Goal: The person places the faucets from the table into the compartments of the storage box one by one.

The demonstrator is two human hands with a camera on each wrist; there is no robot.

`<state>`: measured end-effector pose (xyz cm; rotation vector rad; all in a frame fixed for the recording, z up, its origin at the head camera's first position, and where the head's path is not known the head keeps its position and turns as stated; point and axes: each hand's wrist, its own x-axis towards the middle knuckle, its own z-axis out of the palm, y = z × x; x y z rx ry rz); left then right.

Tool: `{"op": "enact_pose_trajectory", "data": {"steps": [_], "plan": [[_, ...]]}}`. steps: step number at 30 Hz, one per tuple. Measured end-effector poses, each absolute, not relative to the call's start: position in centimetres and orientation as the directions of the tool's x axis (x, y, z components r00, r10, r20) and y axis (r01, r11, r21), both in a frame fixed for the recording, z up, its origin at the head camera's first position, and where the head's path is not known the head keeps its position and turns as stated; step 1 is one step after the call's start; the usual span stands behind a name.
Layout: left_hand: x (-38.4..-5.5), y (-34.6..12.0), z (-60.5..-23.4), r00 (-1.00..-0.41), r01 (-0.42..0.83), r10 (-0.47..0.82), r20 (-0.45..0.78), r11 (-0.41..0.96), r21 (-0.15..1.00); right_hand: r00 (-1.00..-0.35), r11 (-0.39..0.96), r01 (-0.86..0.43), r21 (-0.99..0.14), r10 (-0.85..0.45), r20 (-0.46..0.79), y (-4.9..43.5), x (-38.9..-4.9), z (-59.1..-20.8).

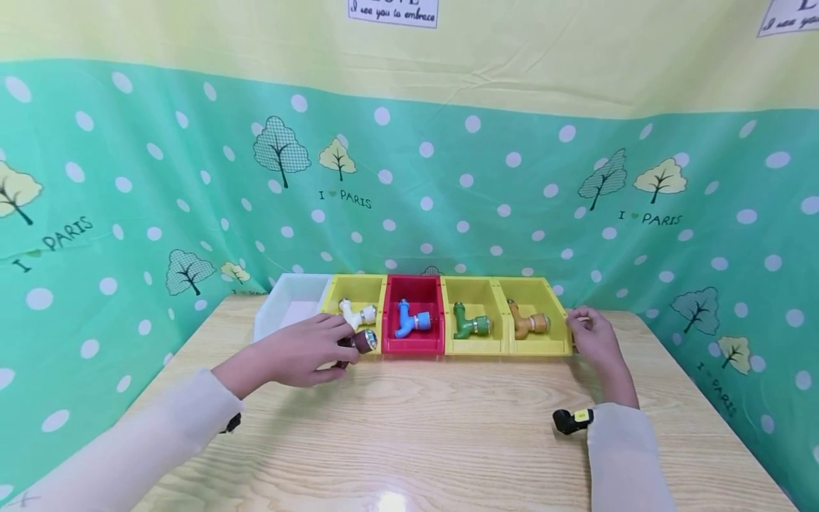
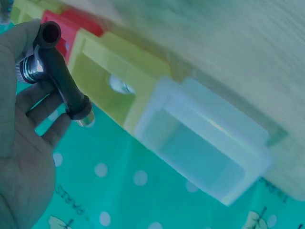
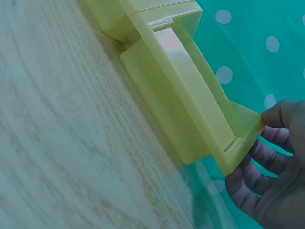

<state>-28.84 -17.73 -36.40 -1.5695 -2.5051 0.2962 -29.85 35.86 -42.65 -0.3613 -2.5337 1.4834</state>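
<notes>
My left hand [image 1: 307,353] grips a dark brown tap [image 2: 59,76] with a shiny end on its knob, in front of the left yellow bin [image 1: 358,281]. Within that bin lies a white tap [image 1: 355,313]. At the row's other end, my right hand [image 1: 598,338] pinches the side rim of the rightmost yellow bin [image 3: 190,107] between thumb and fingers. An orange-brown tap [image 1: 528,321] lies in this bin. A blue tap [image 1: 411,320] is in the red bin [image 1: 412,348], and a green tap [image 1: 470,323] in the yellow bin beside it.
A whitish translucent bin [image 2: 209,121] without a tap stands at the left end of the row. The bins sit along the back of a wooden table [image 1: 409,427]. Behind them hangs a green and yellow curtain [image 1: 448,192].
</notes>
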Motion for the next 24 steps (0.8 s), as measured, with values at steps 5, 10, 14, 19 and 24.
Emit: {"op": "enact_pose_trajectory", "data": {"steps": [5, 10, 14, 19, 24], "plan": [[-29.7, -19.4, -36.0, -0.442, 0.855, 0.895, 0.06, 0.44, -0.274, -0.957, 0.475, 0.111, -0.873, 0.288, 0.035, 35.9, -29.8, -42.7], [-30.5, -21.2, -35.5, -0.454, 0.844, 0.885, 0.1, 0.463, -0.272, -0.955, 0.479, 0.113, -0.871, 0.294, 0.038, 36.0, -29.9, -42.8], [-31.2, -22.5, -35.2, -0.464, 0.829, 0.874, 0.143, 0.486, -0.277, -0.954, 0.478, 0.111, -0.871, 0.297, 0.041, 36.1, -29.9, -42.8], [-32.2, -24.3, -35.1, -0.492, 0.804, 0.856, 0.16, 0.517, -0.293, -0.955, 0.482, 0.111, -0.869, 0.294, 0.041, 36.2, -29.8, -42.8], [-33.3, -25.8, -35.3, -0.516, 0.779, 0.843, 0.152, 0.536, -0.326, -0.955, 0.487, 0.109, -0.867, 0.294, 0.046, 36.0, -29.7, -42.7]]}}
